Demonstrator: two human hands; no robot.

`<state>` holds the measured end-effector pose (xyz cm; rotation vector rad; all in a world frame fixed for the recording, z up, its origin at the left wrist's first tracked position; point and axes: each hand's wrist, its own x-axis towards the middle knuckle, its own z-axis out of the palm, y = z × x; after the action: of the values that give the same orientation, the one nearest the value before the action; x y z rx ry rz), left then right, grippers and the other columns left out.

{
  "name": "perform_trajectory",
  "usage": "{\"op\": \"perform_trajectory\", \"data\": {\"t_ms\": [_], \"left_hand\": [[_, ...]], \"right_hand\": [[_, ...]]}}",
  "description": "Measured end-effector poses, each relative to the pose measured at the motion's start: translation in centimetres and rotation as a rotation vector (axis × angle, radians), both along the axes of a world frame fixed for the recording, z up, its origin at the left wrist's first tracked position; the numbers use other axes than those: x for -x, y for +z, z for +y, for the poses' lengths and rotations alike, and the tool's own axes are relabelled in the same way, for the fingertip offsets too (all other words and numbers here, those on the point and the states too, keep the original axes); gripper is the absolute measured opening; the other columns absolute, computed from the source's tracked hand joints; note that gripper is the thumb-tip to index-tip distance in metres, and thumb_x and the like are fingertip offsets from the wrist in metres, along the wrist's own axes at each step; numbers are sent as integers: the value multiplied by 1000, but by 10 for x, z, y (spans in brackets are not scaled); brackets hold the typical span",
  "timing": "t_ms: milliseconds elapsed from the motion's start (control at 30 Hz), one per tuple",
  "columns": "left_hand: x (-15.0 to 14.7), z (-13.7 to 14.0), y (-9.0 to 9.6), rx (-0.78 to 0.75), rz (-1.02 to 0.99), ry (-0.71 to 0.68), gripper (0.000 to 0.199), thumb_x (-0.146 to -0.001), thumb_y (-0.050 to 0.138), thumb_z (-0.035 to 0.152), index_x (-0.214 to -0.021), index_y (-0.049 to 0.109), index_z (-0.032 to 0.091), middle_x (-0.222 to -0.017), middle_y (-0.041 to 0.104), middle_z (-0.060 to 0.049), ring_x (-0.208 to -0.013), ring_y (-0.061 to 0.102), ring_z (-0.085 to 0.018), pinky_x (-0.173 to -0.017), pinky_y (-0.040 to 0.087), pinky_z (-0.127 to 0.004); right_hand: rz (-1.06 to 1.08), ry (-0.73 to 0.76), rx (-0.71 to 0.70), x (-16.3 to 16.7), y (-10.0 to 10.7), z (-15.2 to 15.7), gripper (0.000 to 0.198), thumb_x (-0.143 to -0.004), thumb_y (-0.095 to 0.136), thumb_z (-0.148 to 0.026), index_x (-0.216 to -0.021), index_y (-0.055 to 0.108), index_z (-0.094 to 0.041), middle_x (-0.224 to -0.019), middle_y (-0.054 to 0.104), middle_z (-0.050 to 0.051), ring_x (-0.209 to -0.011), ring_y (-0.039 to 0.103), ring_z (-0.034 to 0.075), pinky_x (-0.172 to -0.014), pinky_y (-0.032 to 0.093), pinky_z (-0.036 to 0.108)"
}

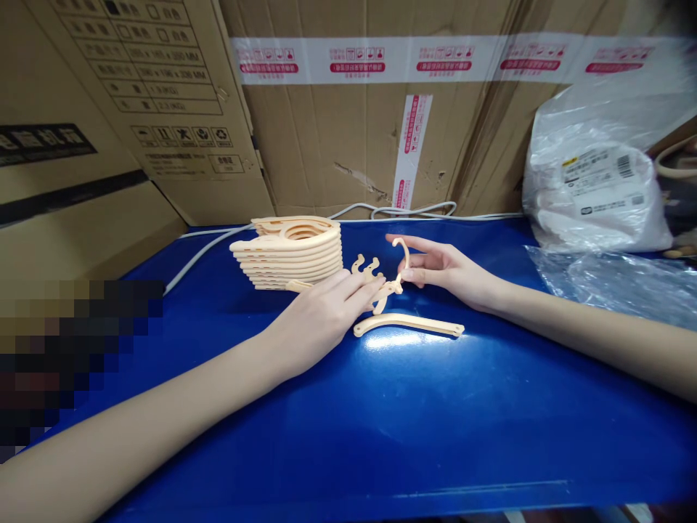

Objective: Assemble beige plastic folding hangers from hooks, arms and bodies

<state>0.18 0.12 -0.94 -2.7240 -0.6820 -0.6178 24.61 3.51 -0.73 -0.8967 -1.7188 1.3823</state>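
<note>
My right hand [443, 270] pinches a cream plastic hanger hook [404, 253] near its base, between thumb and fingers, with the curve pointing up. My left hand [332, 309] is closed over a cream hanger arm; one end [298, 285] shows on its far side, and the palm side is hidden. By the left fingertips, the arm and the hook's base meet, but I cannot tell if they are joined. Small curved hook pieces [366, 266] lie just behind those fingertips. In front of the hands a separate hanger arm [408, 322] rests on the blue table.
A tall stack of cream hanger parts [294, 254] stands behind my left hand. Cardboard boxes [337, 138] wall the back and left, with a white cable [414, 211] along the table's [490, 421] rear edge. A clear plastic bag [599, 189] sits at the back right.
</note>
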Motion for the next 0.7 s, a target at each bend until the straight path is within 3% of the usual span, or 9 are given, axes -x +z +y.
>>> {"op": "perform_trajectory", "data": {"t_ms": [533, 700], "left_hand": [[-2, -1, 3, -14, 55, 10, 36, -101, 32, 11, -131, 52, 5, -102, 66, -12, -102, 61, -21, -89, 52, -35], [-3, -2, 2, -7, 30, 36, 32, -100, 37, 14, -126, 55, 6, -99, 66, -12, -101, 62, -22, -88, 52, -34]], "right_hand": [[20, -2, 7, 0, 0, -1, 61, -78, 72, -23, -136, 52, -20, -78, 64, -3, -71, 58, 12, -71, 45, 30], [35, -9, 6, 1, -1, -1, 63, -77, 73, -22, -137, 51, -21, -80, 63, -3, -76, 59, 13, -75, 46, 30]]}}
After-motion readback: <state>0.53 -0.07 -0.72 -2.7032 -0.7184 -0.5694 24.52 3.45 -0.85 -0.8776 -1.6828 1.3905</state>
